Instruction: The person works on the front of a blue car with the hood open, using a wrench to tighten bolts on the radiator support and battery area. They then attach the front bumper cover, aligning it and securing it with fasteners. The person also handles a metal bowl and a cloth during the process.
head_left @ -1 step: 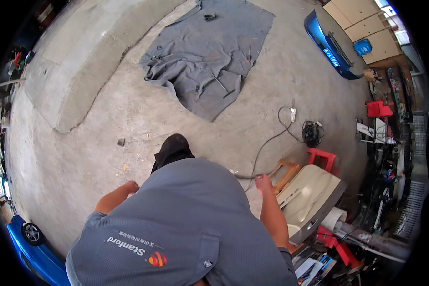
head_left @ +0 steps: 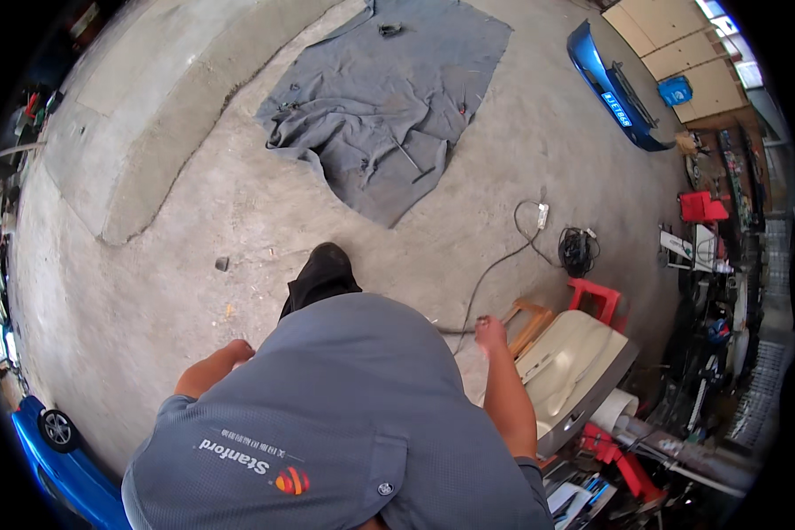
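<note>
My left hand (head_left: 238, 351) hangs beside my body at the left, above the concrete floor. Its fingers are mostly tucked out of sight and too small to make out. At the other side my right hand (head_left: 488, 333) hangs with its fingers curled in; whether something small sits in them is hidden. Closest to it are a grey cable (head_left: 495, 262) on the floor and a wooden stool-like frame (head_left: 528, 326). A beige vehicle panel (head_left: 570, 367) lies beside my right forearm. My dark shoe (head_left: 330, 262) is on the floor ahead.
A crumpled grey cloth (head_left: 353, 79) with a few tools lies ahead. A blue bumper (head_left: 611, 88) stands far right. Red stool (head_left: 599, 299), coiled black cable (head_left: 578, 251) and cluttered parts line the right. A raised concrete ledge (head_left: 150, 168) runs left; a blue car (head_left: 40, 450) is low left.
My right hand has shifted very slightly, and the view has tilted a little. The things on the floor lie as before.
</note>
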